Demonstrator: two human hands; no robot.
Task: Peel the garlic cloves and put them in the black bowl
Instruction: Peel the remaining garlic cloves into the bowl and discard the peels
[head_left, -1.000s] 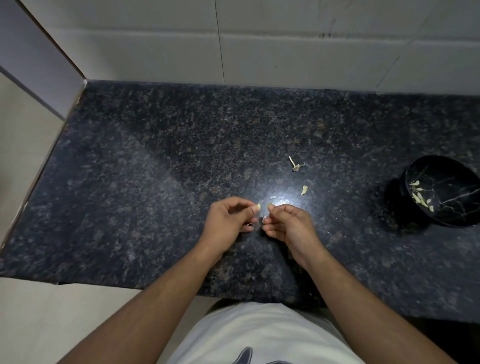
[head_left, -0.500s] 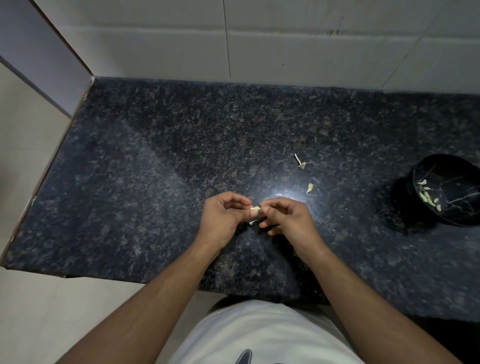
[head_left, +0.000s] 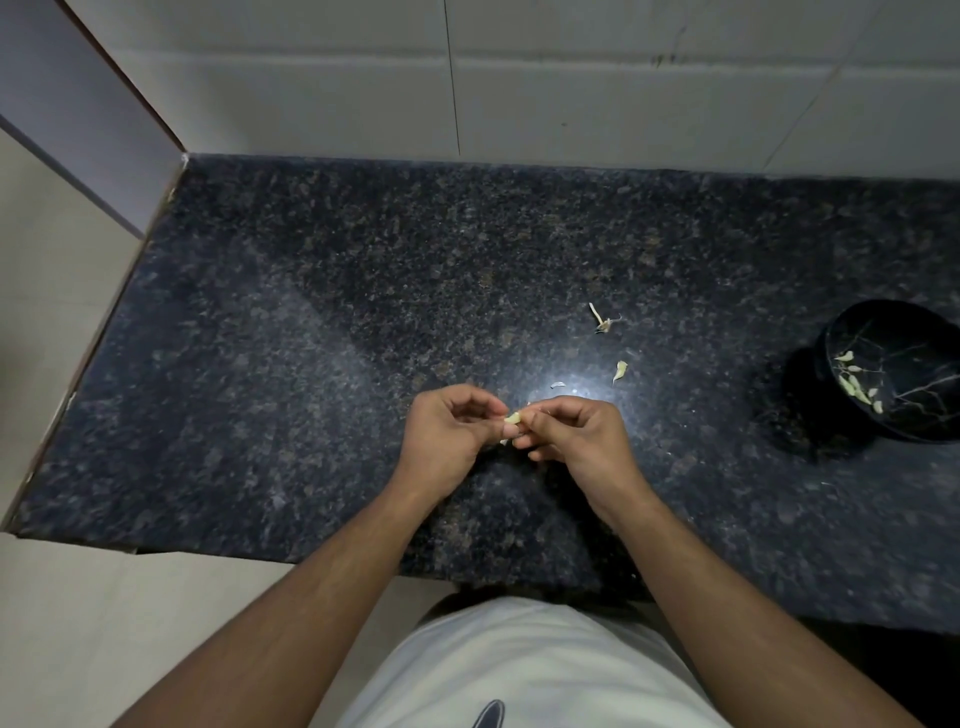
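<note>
Above the dark speckled granite table (head_left: 311, 364), near its front edge, left hand (head_left: 447, 436) and right hand (head_left: 582, 436) fingers pinch one small pale garlic cloves (head_left: 513, 417) piece together. Far right, at the picture's edge, the black marbled bowl (head_left: 904, 332) holds peeled cloves.

Left hand (head_left: 449, 434) and right hand (head_left: 576, 434) meet fingertip to fingertip, fingers curled in a pinch; forearms converge.

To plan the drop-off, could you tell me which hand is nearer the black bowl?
Right. The right hand is beside the garlic clove, bowl-side; the left hand lies farther from the black bowl.
</note>
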